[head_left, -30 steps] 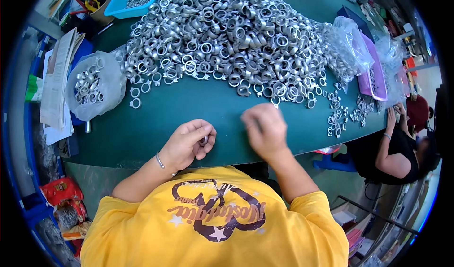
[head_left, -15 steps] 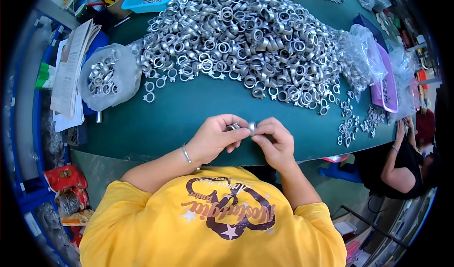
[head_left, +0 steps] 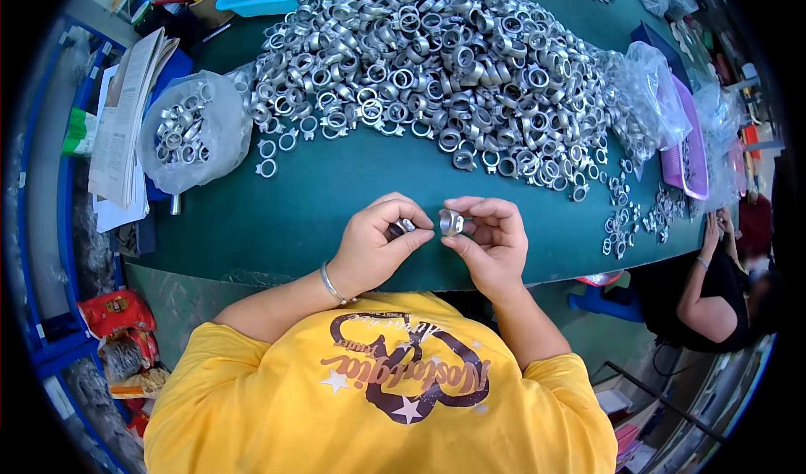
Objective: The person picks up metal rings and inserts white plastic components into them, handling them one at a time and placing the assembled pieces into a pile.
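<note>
My right hand (head_left: pixel 495 243) pinches a silver metal ring (head_left: pixel 451 222) between thumb and fingertips, its round opening turned partly toward my left hand. Closed around a small silver-and-dark metal piece (head_left: pixel 402 227), my left hand (head_left: pixel 378 243) is a short gap away; fingers hide most of that piece. Both hands are above the near part of the green table (head_left: pixel 252 230). Beyond them lies a large heap of similar metal rings (head_left: pixel 453 71), with a few loose rings (head_left: pixel 266 168) at its left edge.
A clear plastic bag (head_left: pixel 201 151) with rings lies at the left, beside stacked papers (head_left: pixel 126 121). A blue tray (head_left: pixel 260 5) stands at the far left. To the right are small parts (head_left: pixel 620 222), a purple basket (head_left: pixel 672 167) and another person (head_left: pixel 714 293).
My hands have drawn slightly apart. The ring in my right hand has turned and moved clear of my left fingertips, showing more of its opening.
</note>
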The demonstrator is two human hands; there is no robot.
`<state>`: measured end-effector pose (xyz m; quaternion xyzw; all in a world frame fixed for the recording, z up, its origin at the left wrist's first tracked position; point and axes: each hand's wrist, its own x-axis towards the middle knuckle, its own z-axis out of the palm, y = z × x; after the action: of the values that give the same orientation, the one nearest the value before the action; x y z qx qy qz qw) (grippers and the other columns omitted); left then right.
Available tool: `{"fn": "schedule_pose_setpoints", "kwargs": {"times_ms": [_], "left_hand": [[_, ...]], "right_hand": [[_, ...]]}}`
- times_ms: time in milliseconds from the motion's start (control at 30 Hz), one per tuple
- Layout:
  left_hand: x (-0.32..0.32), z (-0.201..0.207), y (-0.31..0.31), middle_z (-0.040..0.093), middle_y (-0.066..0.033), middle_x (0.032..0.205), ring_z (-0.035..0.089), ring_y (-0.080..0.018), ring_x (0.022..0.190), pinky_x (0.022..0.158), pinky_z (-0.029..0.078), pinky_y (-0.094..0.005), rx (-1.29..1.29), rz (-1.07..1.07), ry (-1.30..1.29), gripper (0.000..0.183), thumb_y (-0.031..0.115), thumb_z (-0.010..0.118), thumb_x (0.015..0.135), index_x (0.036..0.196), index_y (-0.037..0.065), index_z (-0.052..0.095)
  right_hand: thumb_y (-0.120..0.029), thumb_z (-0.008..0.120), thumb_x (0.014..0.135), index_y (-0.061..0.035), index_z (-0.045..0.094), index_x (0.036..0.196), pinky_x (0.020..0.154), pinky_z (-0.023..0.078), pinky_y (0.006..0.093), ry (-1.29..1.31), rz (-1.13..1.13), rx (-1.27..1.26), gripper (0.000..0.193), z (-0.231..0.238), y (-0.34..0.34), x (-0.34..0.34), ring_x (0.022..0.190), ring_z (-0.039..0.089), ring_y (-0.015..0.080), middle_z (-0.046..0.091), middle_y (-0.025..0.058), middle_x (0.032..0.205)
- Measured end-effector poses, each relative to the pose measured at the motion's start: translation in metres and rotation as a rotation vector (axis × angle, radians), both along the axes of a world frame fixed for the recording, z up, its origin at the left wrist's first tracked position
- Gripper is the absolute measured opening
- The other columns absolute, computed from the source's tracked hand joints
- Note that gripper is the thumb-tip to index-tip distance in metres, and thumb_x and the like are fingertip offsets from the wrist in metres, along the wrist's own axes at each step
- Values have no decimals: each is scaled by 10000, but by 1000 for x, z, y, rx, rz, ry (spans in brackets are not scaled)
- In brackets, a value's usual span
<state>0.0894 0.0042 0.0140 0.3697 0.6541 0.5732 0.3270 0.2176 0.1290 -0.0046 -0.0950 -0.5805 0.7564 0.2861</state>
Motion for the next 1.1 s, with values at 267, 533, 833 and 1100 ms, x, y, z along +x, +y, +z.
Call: {"fn": "schedule_pose_setpoints", "kwargs": {"times_ms": [267, 533, 833, 1100], "left_hand": [[1, 1, -1, 569, -20, 857, 536, -67, 732, 622, 442, -186, 18, -44, -81, 181, 40, 710, 747, 885, 25, 595], [-6, -9, -5, 598, -75, 899, 603, -121, 786, 640, 526, -237, 16, -24, -602, 210, 22, 588, 823, 1029, -9, 561], [-15, -23, -1, 550, -52, 793, 556, -151, 695, 516, 478, -254, 13, 40, -1205, 117, 123, 529, 868, 961, 52, 540], [-8, -7, 1, 542, -28, 719, 487, -69, 542, 440, 357, -163, -114, 83, -776, 157, 86, 599, 852, 989, 25, 553]], "right_hand": [[110, 646, 726, -14, 467, 1011, 742, 504, 276, -3, -116, 248, 359, 1, -4, -4, 941, 581, 212, 572, 175, 1053], [28, 722, 661, -17, 599, 867, 677, 484, 302, -25, -152, 740, 244, 20, -7, -10, 788, 590, 250, 608, 129, 929], [-131, 663, 745, -53, 589, 774, 597, 454, 385, -539, -444, 1168, 111, -3, 38, -44, 702, 538, 287, 520, 89, 709], [-50, 689, 689, -55, 632, 823, 538, 431, 329, -179, -236, 1140, 146, 5, 28, -32, 636, 536, 249, 567, 63, 749]]}}
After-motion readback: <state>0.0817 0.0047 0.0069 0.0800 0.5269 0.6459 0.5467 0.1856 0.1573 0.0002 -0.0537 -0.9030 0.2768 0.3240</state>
